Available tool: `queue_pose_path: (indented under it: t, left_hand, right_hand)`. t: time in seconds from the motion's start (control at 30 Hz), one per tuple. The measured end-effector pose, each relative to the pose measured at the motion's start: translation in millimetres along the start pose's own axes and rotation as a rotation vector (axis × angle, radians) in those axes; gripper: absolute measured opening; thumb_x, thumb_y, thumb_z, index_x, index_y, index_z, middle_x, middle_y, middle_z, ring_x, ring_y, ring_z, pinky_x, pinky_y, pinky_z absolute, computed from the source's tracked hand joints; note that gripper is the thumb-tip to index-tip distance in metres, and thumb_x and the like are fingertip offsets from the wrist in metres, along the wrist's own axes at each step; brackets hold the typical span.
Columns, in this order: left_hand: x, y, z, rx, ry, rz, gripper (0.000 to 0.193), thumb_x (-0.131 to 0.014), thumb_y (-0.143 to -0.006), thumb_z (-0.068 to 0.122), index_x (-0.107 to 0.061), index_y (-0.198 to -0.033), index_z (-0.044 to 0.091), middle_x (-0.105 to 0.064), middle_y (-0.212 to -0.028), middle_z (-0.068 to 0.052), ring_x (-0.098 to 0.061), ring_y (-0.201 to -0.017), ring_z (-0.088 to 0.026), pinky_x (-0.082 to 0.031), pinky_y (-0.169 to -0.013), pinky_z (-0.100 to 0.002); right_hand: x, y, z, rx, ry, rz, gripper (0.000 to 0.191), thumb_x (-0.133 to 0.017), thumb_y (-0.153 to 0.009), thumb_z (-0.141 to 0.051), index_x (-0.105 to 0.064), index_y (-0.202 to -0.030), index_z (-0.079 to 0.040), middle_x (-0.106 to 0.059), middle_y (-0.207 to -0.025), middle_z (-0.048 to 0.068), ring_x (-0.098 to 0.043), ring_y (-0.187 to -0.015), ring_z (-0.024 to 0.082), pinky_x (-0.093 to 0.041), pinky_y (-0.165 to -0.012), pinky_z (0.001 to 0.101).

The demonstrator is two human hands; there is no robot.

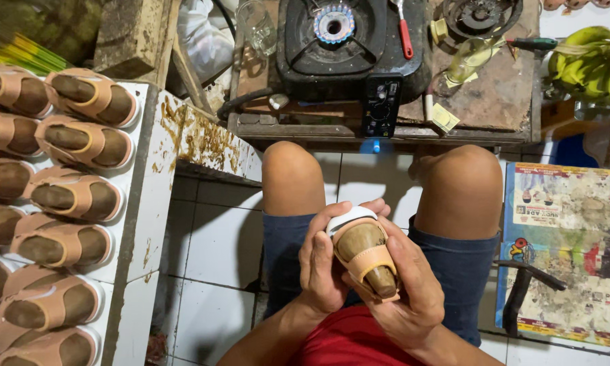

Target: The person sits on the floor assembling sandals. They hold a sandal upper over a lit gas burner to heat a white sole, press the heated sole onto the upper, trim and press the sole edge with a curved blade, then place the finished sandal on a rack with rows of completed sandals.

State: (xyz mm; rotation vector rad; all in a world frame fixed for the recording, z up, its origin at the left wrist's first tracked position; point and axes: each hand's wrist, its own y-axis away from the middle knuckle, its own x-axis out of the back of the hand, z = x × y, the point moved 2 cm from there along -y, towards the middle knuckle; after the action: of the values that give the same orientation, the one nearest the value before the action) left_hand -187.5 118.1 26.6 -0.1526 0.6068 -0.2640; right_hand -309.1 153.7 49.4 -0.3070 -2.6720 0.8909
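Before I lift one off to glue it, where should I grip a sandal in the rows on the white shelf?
Probably across its sides at the strapped middle, coming from above: each sandal lies strap-up, packed close to its neighbours on the white shelf.

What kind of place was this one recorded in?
Probably a small home shoemaking workshop. Rows of matching tan sandals sit on a glue-stained shelf, both hands hold another sandal on a last, and a lit gas stove stands on a cluttered workbench.

A small shoemaking workshop: rows of unfinished sandals on lasts, a glue-stained bench, a gas burner.
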Motion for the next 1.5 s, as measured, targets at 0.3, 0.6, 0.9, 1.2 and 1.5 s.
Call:
queue_pose_path:
  t: [0.3, 0.6, 0.9, 1.2, 1.5]
  left_hand:
    - [2, 4, 3, -0.025, -0.028, -0.027, 0.052, -0.027, -0.118, 0.042, -0.037, -0.150, 0.003, -0.053, -0.148, -0.034, -0.058, -0.138, -0.042, -0.049, -0.119, -0.052]
    - [6, 5, 3, -0.025, -0.067, -0.028, 0.051, -0.026, -0.119, 0.041, -0.039, -0.151, 0.003, -0.055, -0.146, -0.034, -0.059, -0.138, -0.041, -0.051, -0.118, -0.051]
    - [9, 8, 4, -0.002, -0.024, -0.044, 0.048, -0.028, -0.119, 0.040, -0.040, -0.150, 0.006, -0.055, -0.146, -0.034, -0.059, -0.137, -0.039, -0.050, -0.118, -0.049]
    - [11, 10, 7, 0.036, 0.065, -0.073, 0.045, -0.031, -0.120, 0.042, -0.042, -0.150, 0.010, -0.052, -0.151, -0.032, -0.056, -0.136, -0.035, -0.049, -0.115, -0.045]
    - [12, 6, 11, 0.080, -0.021, -0.094, 0.045, -0.030, -0.120, 0.041, -0.041, -0.151, 0.009, -0.052, -0.152, -0.029, -0.059, -0.132, -0.033, -0.051, -0.113, -0.043]
  right_hand:
    - [-1, 6, 2, -0.005, -0.010, -0.015, 0.081, -0.092, -0.077, -0.008, -0.047, -0.145, -0.003, -0.059, -0.138, 0.030, -0.066, -0.127, 0.039, -0.058, -0.104, 0.0418]
    - [-2, 8, 4, -0.028, -0.001, -0.018, 0.078, -0.091, -0.076, -0.010, -0.049, -0.142, -0.002, -0.059, -0.138, 0.031, -0.065, -0.127, 0.041, -0.059, -0.105, 0.0440]
    - [-5, 13, 5, -0.027, 0.039, -0.008, 0.081, -0.094, -0.075, -0.011, -0.050, -0.142, -0.003, -0.061, -0.136, 0.028, -0.067, -0.125, 0.039, -0.060, -0.103, 0.0419]
    - [-6, 13, 5, -0.038, 0.025, 0.002, 0.081, -0.094, -0.074, -0.011, -0.050, -0.142, -0.004, -0.062, -0.136, 0.027, -0.068, -0.125, 0.037, -0.061, -0.102, 0.0406]
    - [-3, 9, 6, -0.103, -0.013, -0.030, 0.082, -0.091, -0.075, -0.005, -0.047, -0.143, 0.001, -0.061, -0.137, 0.028, -0.066, -0.126, 0.036, -0.059, -0.105, 0.0412]
